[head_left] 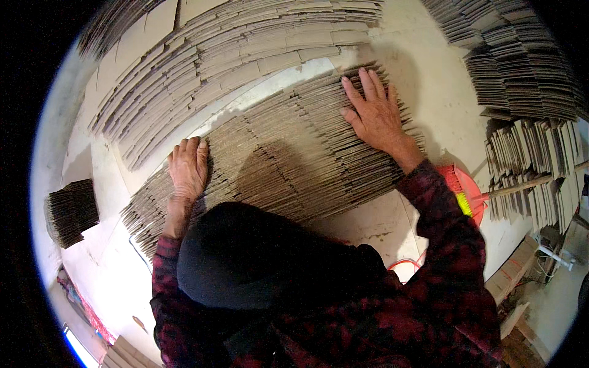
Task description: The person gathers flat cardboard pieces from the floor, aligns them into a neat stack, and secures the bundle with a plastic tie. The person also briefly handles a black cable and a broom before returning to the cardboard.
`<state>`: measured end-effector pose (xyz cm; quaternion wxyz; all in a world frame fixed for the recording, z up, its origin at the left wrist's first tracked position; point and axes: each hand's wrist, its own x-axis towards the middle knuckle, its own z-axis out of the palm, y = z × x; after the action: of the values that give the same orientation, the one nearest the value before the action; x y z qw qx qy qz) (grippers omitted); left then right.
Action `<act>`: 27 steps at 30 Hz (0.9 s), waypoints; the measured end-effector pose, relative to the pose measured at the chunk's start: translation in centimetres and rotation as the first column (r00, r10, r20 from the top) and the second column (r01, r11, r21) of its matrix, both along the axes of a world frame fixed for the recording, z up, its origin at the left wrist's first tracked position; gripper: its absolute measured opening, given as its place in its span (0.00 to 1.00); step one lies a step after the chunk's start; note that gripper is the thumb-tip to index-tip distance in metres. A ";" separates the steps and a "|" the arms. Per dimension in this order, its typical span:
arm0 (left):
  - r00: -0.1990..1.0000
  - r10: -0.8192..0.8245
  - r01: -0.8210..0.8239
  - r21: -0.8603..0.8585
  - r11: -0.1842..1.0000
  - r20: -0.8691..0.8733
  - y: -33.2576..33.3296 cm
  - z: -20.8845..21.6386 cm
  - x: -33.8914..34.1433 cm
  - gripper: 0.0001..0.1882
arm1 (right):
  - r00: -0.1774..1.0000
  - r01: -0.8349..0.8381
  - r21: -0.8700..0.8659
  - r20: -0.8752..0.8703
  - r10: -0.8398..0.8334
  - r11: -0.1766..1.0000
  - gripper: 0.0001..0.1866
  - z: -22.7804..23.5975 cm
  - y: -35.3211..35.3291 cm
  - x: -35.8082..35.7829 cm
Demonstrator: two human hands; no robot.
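Observation:
A long block of thin brown cardboard pieces (264, 135), packed tightly on edge in rows, lies on the floor before me. My left hand (188, 168) rests on its left part near the far edge, fingers close together and lying over the edges of the pieces. On the right end lies my right hand (375, 116), palm down with the fingers spread. Neither hand grips a piece. A dark shadow falls across the middle of the block, and my dark-clad knee covers part of its near edge.
Beyond lie long rows of cardboard pieces (227, 67). More stacks (521, 67) stand at the far right, with looser upright pieces (534, 159) below them. A red dustpan (477, 205) with a yellow-and-red broom sits by my right arm. A small dark stack (73, 211) stands left.

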<state>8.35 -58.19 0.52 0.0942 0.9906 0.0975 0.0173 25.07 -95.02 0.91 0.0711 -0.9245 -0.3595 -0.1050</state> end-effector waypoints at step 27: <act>0.995 0.073 -0.075 0.015 0.997 0.067 -0.4 0.0 -0.8 0.18 | 0.214 0.753 0.605 -0.599 0.771 0.261 0.39 -9.7 -9.3 2.3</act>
<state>7.52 -58.63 0.52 0.0879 0.9860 0.1308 0.0546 27.36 -104.32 -8.79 0.8230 -0.4696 -0.0757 0.3104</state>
